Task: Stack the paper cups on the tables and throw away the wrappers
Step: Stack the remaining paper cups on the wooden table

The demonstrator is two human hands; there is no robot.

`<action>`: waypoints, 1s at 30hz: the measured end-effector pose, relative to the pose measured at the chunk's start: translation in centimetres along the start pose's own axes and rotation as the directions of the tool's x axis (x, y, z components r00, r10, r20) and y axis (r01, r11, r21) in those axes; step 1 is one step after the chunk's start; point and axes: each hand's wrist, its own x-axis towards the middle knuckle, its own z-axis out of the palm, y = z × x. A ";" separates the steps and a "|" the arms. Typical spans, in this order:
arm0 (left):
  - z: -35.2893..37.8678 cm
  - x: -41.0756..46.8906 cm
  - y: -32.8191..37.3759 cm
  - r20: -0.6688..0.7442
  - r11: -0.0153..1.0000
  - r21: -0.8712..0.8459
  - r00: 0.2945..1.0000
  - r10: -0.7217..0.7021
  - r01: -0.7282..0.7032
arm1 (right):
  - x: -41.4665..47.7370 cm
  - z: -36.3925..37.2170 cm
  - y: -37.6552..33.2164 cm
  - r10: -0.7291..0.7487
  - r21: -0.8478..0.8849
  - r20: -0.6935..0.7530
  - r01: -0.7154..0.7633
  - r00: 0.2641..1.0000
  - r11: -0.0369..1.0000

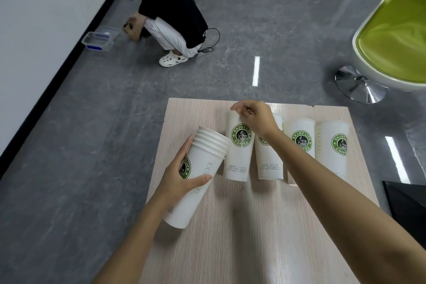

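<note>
On the light wooden table [253,226], my left hand [182,173] grips a tilted stack of nested paper cups [198,180] with several rims showing. My right hand [253,115] pinches the rim of a single upright paper cup [238,152] with a green coffee logo, just right of the stack. Three more white cups stand in a row to the right: one [268,163] partly behind my right wrist, another [299,136], and the last [332,145] near the table's right edge. No wrapper is in sight.
A person in a black shirt [170,11] crouches on the grey floor by a clear plastic box [100,39] near the wall. A green swivel chair [391,39] stands at the right. A black object [408,205] lies beside the table's right edge.
</note>
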 end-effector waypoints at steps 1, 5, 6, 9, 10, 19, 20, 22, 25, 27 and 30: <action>-0.1 -0.1 0.0 0.003 1.000 0.004 1.000 0.003 -0.003 | -0.1 -0.2 0.0 -0.002 0.012 -0.015 0.002 1.000 1.000; -0.2 -0.8 0.0 0.010 1.000 0.005 1.000 0.007 -0.007 | -0.5 -1.3 -0.3 -0.020 0.072 -0.086 0.026 0.996 0.997; -0.2 -0.9 -0.1 0.010 1.000 0.010 1.000 0.009 -0.009 | -0.6 -1.7 -0.5 -0.026 0.079 -0.103 0.034 0.994 0.996; -0.2 -1.3 -0.2 0.015 1.000 0.016 1.000 0.013 -0.014 | -1.0 -2.9 -1.0 -0.023 0.116 -0.150 0.041 0.988 0.992; -0.2 -1.4 -0.2 0.020 1.000 0.019 1.000 0.015 -0.015 | -1.2 -3.3 -1.1 -0.022 0.126 -0.164 0.043 0.986 0.991; -0.1 -2.5 -0.1 0.036 0.999 0.042 0.999 0.025 -0.026 | -2.1 -6.1 -2.4 -0.040 0.145 -0.340 0.094 0.940 0.985; -0.1 -2.7 -0.2 0.040 0.999 0.045 0.999 0.024 -0.026 | -2.2 -6.4 -2.5 -0.038 0.146 -0.358 0.097 0.933 0.985; -0.1 -2.9 -0.3 0.060 0.998 0.052 0.998 0.021 -0.024 | -2.4 -7.0 -2.7 -0.026 0.160 -0.398 0.098 0.917 0.982; 0.0 -3.4 -0.4 0.085 0.997 0.070 0.996 0.018 -0.024 | -2.9 -7.7 -3.0 -0.019 0.189 -0.442 0.113 0.897 0.975; 0.1 -3.7 -0.4 0.095 0.996 0.080 0.995 0.018 -0.026 | -3.4 -7.9 -3.3 -0.023 0.207 -0.448 0.129 0.894 0.970; 0.3 -4.0 -0.4 0.114 0.995 0.092 0.993 0.017 -0.028 | -4.2 -7.7 -3.9 -0.015 0.267 -0.450 0.151 0.893 0.952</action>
